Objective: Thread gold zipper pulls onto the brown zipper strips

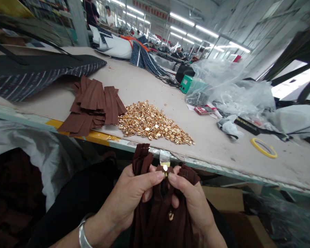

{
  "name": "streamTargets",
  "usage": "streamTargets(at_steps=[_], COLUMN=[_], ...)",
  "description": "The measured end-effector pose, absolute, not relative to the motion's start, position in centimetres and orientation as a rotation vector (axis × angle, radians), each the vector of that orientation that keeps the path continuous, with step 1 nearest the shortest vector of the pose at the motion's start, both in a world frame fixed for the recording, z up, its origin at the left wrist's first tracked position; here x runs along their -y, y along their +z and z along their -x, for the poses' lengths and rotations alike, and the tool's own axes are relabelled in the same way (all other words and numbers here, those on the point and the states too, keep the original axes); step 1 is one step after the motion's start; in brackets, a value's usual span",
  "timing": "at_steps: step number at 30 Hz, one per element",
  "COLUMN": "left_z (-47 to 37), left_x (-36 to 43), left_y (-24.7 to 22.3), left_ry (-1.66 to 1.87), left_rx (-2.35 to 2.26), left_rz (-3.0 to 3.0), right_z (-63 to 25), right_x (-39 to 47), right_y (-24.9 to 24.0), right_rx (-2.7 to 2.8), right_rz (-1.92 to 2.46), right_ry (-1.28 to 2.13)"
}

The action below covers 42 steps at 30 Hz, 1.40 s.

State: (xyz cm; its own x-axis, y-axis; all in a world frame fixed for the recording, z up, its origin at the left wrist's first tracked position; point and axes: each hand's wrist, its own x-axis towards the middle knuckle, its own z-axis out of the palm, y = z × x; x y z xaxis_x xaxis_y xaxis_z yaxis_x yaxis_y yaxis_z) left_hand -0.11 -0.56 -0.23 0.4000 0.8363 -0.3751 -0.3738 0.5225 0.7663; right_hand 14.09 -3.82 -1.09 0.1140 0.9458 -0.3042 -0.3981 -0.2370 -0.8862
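Note:
My left hand (129, 189) is closed on brown zipper strips (157, 213), its thumb tip beside a small gold piece (165, 167). My right hand (192, 198) pinches the same strips from the other side, thumb close to that piece. The gold piece sits at the strip ends, against a small clear and yellow fixture (165, 158) at the table's front edge. Another gold piece (171, 216) hangs lower among the strips. Beyond my hands lies a heap of gold pieces (152, 122), with a stack of brown strips (93, 105) to its left.
On the table (155, 86) are dark striped fabric (41, 74) at left, a green box (186, 84), clear plastic bags (222, 82) and yellow tape (263, 148) at right. A white sack (38, 155) and cardboard (222, 198) are below. People are in the background.

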Motion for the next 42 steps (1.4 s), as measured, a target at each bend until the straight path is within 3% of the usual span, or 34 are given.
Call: streamTargets(at_steps=[42], left_z=[-0.2], left_x=[0.9], left_y=[-0.3], left_ry=[0.864], left_rx=[-0.866], left_rz=[-0.709], right_z=[-14.3], right_x=[3.7], right_y=[-0.5], right_rx=[0.699], right_rz=[1.120], right_ry=[1.480])
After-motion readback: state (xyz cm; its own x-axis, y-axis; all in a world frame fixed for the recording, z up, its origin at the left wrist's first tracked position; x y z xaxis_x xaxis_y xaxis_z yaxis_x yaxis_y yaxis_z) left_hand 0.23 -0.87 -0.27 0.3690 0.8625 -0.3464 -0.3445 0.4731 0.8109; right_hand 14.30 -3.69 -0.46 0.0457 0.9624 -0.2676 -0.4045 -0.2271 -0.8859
